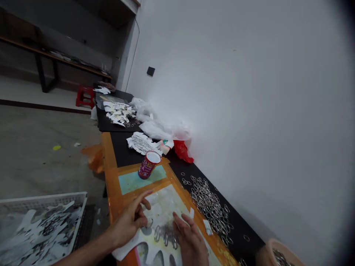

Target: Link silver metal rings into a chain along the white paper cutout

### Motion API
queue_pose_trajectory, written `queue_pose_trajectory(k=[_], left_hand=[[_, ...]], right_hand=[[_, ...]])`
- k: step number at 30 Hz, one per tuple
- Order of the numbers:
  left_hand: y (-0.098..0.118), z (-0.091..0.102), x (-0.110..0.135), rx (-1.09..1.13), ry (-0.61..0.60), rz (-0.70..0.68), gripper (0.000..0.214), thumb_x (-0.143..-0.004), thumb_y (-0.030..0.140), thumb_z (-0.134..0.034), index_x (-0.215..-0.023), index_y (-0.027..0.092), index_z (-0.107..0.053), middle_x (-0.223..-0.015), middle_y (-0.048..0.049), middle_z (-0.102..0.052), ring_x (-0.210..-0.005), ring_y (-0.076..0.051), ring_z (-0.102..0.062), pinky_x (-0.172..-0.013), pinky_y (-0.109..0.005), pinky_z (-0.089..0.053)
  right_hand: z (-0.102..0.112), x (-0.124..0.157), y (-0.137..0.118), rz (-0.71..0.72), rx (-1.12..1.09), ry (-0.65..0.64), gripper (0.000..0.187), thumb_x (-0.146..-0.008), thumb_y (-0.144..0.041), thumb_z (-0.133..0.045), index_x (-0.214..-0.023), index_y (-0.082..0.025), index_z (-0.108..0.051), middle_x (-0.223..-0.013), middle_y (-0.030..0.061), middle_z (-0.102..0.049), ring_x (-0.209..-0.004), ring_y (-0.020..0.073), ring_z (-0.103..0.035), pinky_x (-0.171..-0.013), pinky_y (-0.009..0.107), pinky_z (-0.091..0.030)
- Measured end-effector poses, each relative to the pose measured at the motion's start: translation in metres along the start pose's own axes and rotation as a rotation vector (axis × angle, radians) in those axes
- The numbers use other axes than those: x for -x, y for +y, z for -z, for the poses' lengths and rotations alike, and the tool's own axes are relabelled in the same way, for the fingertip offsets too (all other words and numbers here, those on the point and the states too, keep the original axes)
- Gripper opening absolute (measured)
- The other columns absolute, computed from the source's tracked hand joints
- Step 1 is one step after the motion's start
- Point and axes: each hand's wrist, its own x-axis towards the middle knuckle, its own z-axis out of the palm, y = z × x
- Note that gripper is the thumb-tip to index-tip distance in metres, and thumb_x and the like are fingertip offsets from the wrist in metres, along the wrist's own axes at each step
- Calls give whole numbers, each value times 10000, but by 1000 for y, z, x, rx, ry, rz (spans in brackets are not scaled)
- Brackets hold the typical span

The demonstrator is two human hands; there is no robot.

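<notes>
A white cut-out sheet [152, 248] with rounded, finger-like openings lies on the work surface at the bottom centre. Several metal rings [157, 234] stand in a row along it. My left hand [132, 218] is over the sheet's left part, index finger stretched out, the other fingers loosely bent and apart. Its thumb tip is close to the leftmost ring [150, 222]; whether they touch I cannot tell. On the right, my right hand [190, 236] has its fingers extended beside the rightmost ring [174, 243], and nothing shows in its grasp.
Loose metal rings [208, 203] are heaped along the wall side. A pink tub [273, 245] holds more metal pieces. Ahead stand a red-purple can [148, 166], a stack of white cut-outs [142, 143] and plastic bags [163, 129]. A white basket [83, 199] of cut-outs is at lower left.
</notes>
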Motion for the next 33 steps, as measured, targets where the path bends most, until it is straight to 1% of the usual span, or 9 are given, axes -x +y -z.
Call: queue_pose_trajectory(k=[3,6,10,12,15,21,27,30,33], left_hand=[[2,3,2,50,-49,21,802,-696,85,-580,-1438,341,-418,-1025,1,-502,-695,-98,-499,-695,-270,-457],[8,1,3,79,-83,33,833,-687,95,-607,-1452,355,-403,-1055,-1,-512,-695,-96,-512,-691,-272,-466],[16,-5,-2,174,-120,67,774,-687,175,-730,-1401,344,-484,-1081,-3,-556,-684,-82,-515,-667,-243,-446],[17,-4,-9,279,-137,125,626,-769,399,-731,-1356,310,-533,-1086,-31,-598,-679,-96,-553,-630,-244,-443],[18,5,-22,377,-110,183,638,-869,715,-444,-1274,242,-582,-1053,-83,-636,-697,-158,-633,-608,-291,-481],[8,28,-15,365,130,35,697,-724,732,-658,-1210,240,-568,-989,-51,-623,-917,-216,-601,-861,-341,-481],[-17,-25,13,582,165,81,1021,-513,505,-918,-1354,305,-374,-1100,-63,-613,-967,-243,-620,-878,-358,-484],[-3,-49,6,609,175,126,1066,-485,445,-933,-1374,286,-365,-1010,-24,-598,-851,-202,-630,-741,-293,-492],[19,-54,-5,515,198,156,958,-532,391,-905,-1343,263,-412,-843,42,-558,-605,-100,-533,-550,-216,-409]], right_hand=[[-5,0,-2,42,139,-7,471,-700,-553,-794,-1024,-218,-723,-1105,118,-751,-1091,291,-666,-968,398,-490],[-27,6,4,114,348,-125,499,-722,-584,-756,-1025,-189,-728,-963,112,-760,-927,280,-690,-829,362,-522],[-51,10,11,147,526,-232,422,-725,-593,-735,-714,-173,-701,-626,2,-633,-601,152,-534,-594,245,-417],[-54,10,10,126,533,-215,469,-723,-611,-723,-613,-164,-635,-556,-28,-543,-547,117,-433,-553,228,-346],[-52,10,6,85,472,-158,521,-696,-656,-719,-591,-167,-574,-520,-45,-474,-521,104,-375,-529,225,-298],[-52,10,-3,7,285,16,537,-663,-651,-761,-595,-199,-478,-536,-55,-431,-532,110,-371,-530,229,-309],[-57,10,-4,7,125,105,488,-668,-567,-805,-624,-200,-487,-591,-47,-458,-586,121,-399,-559,226,-338],[-64,14,-7,8,71,82,475,-685,-558,-798,-626,-201,-489,-600,-42,-477,-593,128,-413,-572,230,-353],[-71,18,-10,73,91,87,462,-699,-566,-788,-621,-195,-524,-600,-39,-481,-601,131,-418,-592,232,-363]])
